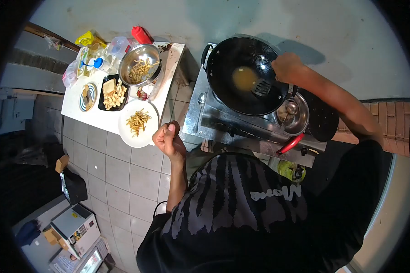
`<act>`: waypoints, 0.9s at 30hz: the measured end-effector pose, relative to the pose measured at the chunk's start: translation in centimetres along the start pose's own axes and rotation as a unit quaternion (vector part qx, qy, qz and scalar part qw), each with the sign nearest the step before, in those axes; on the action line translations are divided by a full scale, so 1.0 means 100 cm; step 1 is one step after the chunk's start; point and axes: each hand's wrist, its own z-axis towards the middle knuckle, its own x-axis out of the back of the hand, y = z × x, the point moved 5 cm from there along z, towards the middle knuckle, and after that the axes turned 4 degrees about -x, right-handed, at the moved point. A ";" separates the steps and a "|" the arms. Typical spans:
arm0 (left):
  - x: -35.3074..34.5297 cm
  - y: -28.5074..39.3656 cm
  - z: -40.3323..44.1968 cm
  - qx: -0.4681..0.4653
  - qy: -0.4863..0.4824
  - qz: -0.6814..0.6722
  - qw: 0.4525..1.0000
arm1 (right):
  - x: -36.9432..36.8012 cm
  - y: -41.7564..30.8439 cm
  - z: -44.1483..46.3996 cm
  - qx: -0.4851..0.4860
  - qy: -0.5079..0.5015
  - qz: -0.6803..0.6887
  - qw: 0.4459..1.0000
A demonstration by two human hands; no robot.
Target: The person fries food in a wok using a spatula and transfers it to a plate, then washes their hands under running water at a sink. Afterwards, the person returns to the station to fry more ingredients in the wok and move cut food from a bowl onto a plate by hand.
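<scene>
My right hand [287,68] is closed over the right side of the black wok [232,98], around the handle end of a slotted spatula. The spatula's dark head [261,88] rests inside the wok, beside a shallow pool of yellowish liquid [245,78]. My left hand [169,139] is curled closed at the right rim of a white plate [128,138]; whether it grips anything is hidden. Pale brown fried strips [138,122] lie on that plate, which sticks out past the table's front edge.
The wok sits on a metal stove [241,127], with a steel pot [300,113] and ladle to its right. On the white table [107,119] stand a steel bowl [128,57] of strips, a black tray [107,104], a striped dish [87,97] and a red bottle [141,35].
</scene>
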 end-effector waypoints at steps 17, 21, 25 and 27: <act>-0.015 -0.001 0.007 0.027 -0.022 0.016 0.999 | -0.049 -0.023 -0.046 -0.114 0.213 0.181 0.953; -0.021 0.000 0.008 0.023 -0.014 0.030 0.999 | -0.061 -0.023 -0.045 -0.137 0.229 0.228 0.936; -0.021 -0.004 0.009 0.024 -0.032 0.022 0.999 | -0.063 -0.025 -0.044 -0.143 0.218 0.242 0.934; -0.022 -0.004 0.010 0.024 -0.036 0.020 0.999 | -0.067 -0.026 -0.042 -0.149 0.216 0.251 0.932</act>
